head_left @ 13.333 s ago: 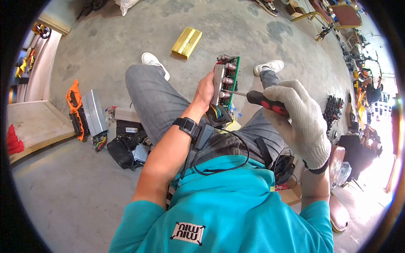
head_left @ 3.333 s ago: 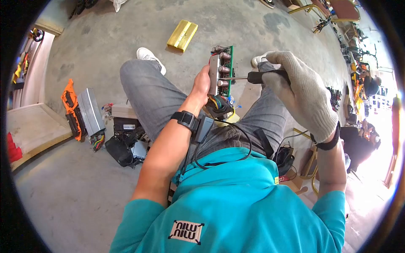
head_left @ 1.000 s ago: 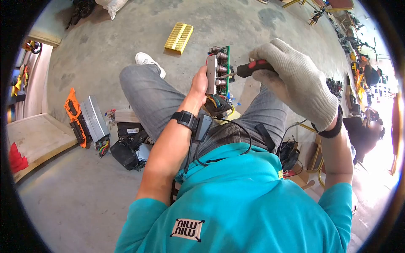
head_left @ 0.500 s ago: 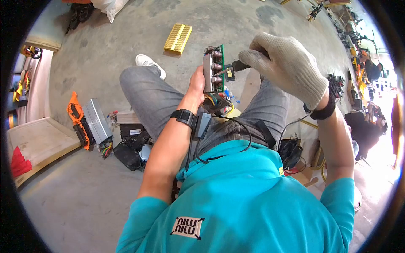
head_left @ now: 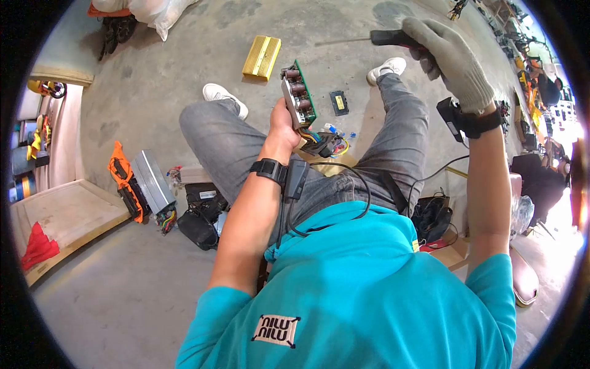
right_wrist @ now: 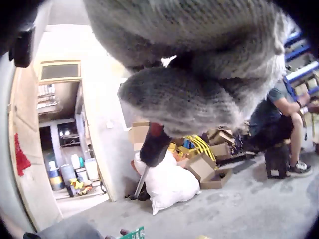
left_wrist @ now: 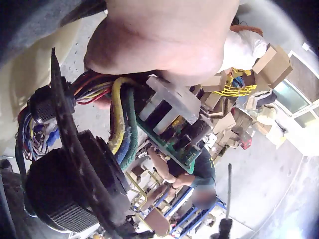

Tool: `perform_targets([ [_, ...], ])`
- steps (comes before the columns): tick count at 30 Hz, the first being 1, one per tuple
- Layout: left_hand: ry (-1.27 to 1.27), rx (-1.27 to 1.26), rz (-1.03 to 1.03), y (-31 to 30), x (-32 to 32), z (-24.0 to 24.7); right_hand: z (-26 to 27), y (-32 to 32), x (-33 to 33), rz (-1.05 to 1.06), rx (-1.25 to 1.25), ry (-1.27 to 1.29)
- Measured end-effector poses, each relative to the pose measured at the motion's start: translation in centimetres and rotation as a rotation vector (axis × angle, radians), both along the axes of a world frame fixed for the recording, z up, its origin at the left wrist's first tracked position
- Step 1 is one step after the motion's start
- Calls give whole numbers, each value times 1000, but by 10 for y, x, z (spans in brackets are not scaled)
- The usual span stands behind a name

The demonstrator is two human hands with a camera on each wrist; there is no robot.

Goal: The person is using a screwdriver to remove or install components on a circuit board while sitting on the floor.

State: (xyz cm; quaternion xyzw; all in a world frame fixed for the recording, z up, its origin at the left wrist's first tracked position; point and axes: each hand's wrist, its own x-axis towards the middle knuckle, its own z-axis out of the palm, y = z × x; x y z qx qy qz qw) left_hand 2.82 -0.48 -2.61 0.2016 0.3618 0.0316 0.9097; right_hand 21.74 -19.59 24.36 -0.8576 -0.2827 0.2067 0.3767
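Observation:
My bare left hand (head_left: 283, 127) grips a green circuit board (head_left: 299, 92) by its grey metal plate, in front of my lap. Brown capacitors line the board. Thick coloured wires and a black connector bundle (head_left: 321, 145) hang from its lower end. Off to the right and higher up, my gloved right hand (head_left: 452, 61) holds a screwdriver (head_left: 393, 38) by its dark handle, its shaft pointing left and apart from the board. Fingers curl round the handle in the right wrist view, where red shows on the screwdriver (right_wrist: 153, 147).
A gold finned case (head_left: 262, 58) and a small black rectangular part (head_left: 338, 103) lie on the floor ahead. At left are a silver case (head_left: 153, 180), an orange-and-black part (head_left: 123, 181) and a wooden platform (head_left: 74, 212). Another person (right_wrist: 279, 117) sits farther off.
The screwdriver was against the board's capacitor side in the earlier frames; my right hand has lifted it up and right, away. The board now tilts, its top leaning left.

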Motion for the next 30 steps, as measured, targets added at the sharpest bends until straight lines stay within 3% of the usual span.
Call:
perform_targets([
  [2, 26, 12, 6, 0, -2, 8, -30, -13, 21, -57, 111, 147],
  [4, 46, 22, 5, 0, 0, 8, -62, -22, 41, -292, 338, 484],
  [6, 15, -106, 28, 3, -2, 1, -90, -26, 53, -383, 457, 722],
  [10, -103, -82, -68, 6, -12, 1, -119, -19, 50, -523, 480, 807],
  [13, 40, -60, -23, -1, -10, 14, -146, -12, 57, -610, 446, 853],
  [16, 3, -83, -43, -3, -12, 17, -196, -18, 72, -667, 483, 972],
  [18, -15, -102, -38, -6, -14, 14, -223, -18, 78, -611, 355, 849],
  [21, -138, -149, -38, -8, -15, 14, -280, -23, 86, -684, 279, 904],
  [26, -88, -232, -2, -11, -10, 24, -348, -23, 88, -811, 80, 911],
  [30, 64, -186, 13, -12, -4, 27, -382, -27, 95, -751, -192, 792],
])
